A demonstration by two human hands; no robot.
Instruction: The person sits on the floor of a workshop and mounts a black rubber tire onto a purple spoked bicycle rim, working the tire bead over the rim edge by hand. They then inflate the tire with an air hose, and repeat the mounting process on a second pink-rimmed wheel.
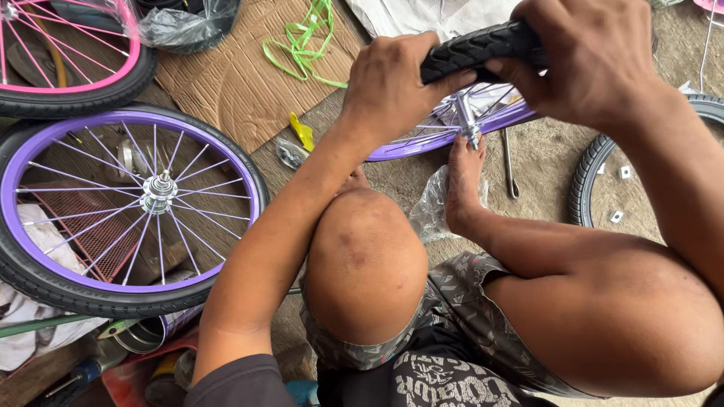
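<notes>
The left hand [392,83] grips a black tyre [483,47] from the side, thumb pressed against its tread, fingers wrapped over the top. The right hand [592,56] clamps the same tyre just beside it, fingers curled down over the rubber, so both hands are closed tight on the tyre with only a short stretch of tread showing between them. The tyre sits on a purple rim [452,132] that stands upright on the concrete floor [543,158] in front of the person's bare knees; silver spokes run to a hub axle [469,130] near a bare foot [461,181], which rests against the wheel's lower part.

To the left lies 1 complete wheel [124,211], purple rim with black tyre, flat on the ground with its hub facing up. Above it, at the top left corner, part of a pink-rimmed wheel [68,68] shows. A sheet of brown cardboard [234,83] lies between them and the hands, with loose green plastic strapping [302,41] on it. A yellow scrap [303,132] lies near the cardboard's edge. On the right, another black tyre [596,169] lies on the floor, with a thin metal tool [509,162] between it and the foot.
</notes>
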